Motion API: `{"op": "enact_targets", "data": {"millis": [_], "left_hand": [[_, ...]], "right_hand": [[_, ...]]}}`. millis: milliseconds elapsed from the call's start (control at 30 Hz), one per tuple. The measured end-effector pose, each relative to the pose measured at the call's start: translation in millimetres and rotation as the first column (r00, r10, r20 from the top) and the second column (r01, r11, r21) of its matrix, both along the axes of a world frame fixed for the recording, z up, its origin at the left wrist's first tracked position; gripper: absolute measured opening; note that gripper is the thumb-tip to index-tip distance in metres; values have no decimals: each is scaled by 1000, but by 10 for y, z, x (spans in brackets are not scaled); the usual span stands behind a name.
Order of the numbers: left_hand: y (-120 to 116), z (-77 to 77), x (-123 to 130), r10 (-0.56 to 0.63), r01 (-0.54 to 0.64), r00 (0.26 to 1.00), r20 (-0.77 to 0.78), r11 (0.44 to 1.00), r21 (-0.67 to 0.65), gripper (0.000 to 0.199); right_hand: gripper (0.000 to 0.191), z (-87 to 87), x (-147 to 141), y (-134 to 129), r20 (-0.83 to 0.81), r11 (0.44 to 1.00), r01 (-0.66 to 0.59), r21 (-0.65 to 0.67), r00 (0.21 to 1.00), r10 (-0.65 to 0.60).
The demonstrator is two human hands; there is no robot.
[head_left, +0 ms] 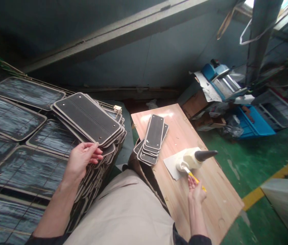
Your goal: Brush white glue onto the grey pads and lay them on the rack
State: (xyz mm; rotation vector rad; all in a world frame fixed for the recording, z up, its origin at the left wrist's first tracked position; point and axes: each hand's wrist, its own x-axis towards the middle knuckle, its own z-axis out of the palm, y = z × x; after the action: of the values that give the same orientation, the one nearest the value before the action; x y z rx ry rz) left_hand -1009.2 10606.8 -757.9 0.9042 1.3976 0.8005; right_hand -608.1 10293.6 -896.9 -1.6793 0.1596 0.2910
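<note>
My left hand (84, 160) pinches the near corner of the top dark panel (88, 117), a rounded rectangle with a pale edge and small holes at its corners. That panel lies on a fanned stack of similar ones. In my right hand (196, 191) is a brush (194, 178) with a yellow handle. Its pale-coated end reaches the cream-coloured container (188, 160), which has a dark cone pointing right; the bristles cannot be made out. Under the container is a white sheet (169, 166). Smaller dark panels (155, 131) are piled on the wooden board (185, 214).
Panels with streaky, shiny faces (31, 170) cover stacks at the left, beside a wire grid. A blue machine (220, 76) stands on a bench at the back right, near a blue crate (256, 124). The green floor (258, 160) bears a yellow line.
</note>
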Motion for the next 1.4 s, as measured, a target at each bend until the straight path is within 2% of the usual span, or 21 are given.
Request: {"op": "enact_targets", "data": {"millis": [133,233,333,533,633,733,800,833,867,900,967,1000,1033,1067,1100,1133,1200,1300,1400], "left_hand": [[-15,-18,-9,-6,6,1000,-9,1000,-8,35],[-30,-45,-17,-16,16,1000,-5,1000,-15,34],[-41,-63,-21,-43,43,999,7,999,-29,35],[-40,-47,11,-34,35,999,32,998,-53,38],[-21,-55,23,25,-18,997,78,996,-88,36],[-1,-76,20,65,-51,989,131,993,-110,34],[6,-83,17,78,-63,984,158,993,-103,33],[7,-82,17,81,-65,982,170,993,-98,33],[7,-79,18,80,-63,980,181,993,-95,33],[5,-74,19,75,-58,979,191,994,-92,32],[-5,-59,21,57,-40,978,201,995,-89,32],[-13,-48,21,46,-28,978,203,996,-88,32],[-21,-36,22,35,-17,978,204,996,-86,31],[-28,-23,23,23,-5,978,206,996,-86,31],[-32,-8,25,13,5,978,210,996,-88,30],[-31,7,28,7,14,975,220,996,-91,29],[-19,35,30,3,21,968,250,995,-93,25],[1,64,19,16,11,952,306,996,-88,23],[-1,63,-10,79,-38,917,391,993,-112,18]], "right_hand": [[15,-151,54,-133,-103,1000,12,25,995,-10],[4,-114,122,-315,-154,1000,5,25,988,-1],[3,-31,195,-435,-173,1000,1,17,985,1],[2,-2,192,-294,-141,1000,24,-2,990,-24],[8,43,103,-212,-84,999,25,-24,996,-27],[23,187,6,-161,2,999,7,-54,1000,-7],[37,302,-59,-113,90,991,-76,-115,992,86],[43,352,-95,-85,155,966,-155,-205,970,188],[47,393,-134,-58,220,910,-239,-338,920,324],[49,424,-177,-34,264,814,-306,-494,839,476],[52,466,-271,-8,261,564,-344,-751,630,732],[52,484,-317,-3,241,473,-334,-816,546,802],[52,505,-357,1,233,418,-320,-850,484,844],[50,532,-387,14,237,393,-308,-867,438,867],[49,568,-404,44,258,394,-285,-874,413,873],[48,612,-407,100,318,439,-241,-866,412,854],[50,725,-392,307,390,495,-277,-823,358,848],[49,937,-411,827,495,574,-362,-734,294,818],[44,1148,-558,1439,553,604,-406,-686,250,795]]}}
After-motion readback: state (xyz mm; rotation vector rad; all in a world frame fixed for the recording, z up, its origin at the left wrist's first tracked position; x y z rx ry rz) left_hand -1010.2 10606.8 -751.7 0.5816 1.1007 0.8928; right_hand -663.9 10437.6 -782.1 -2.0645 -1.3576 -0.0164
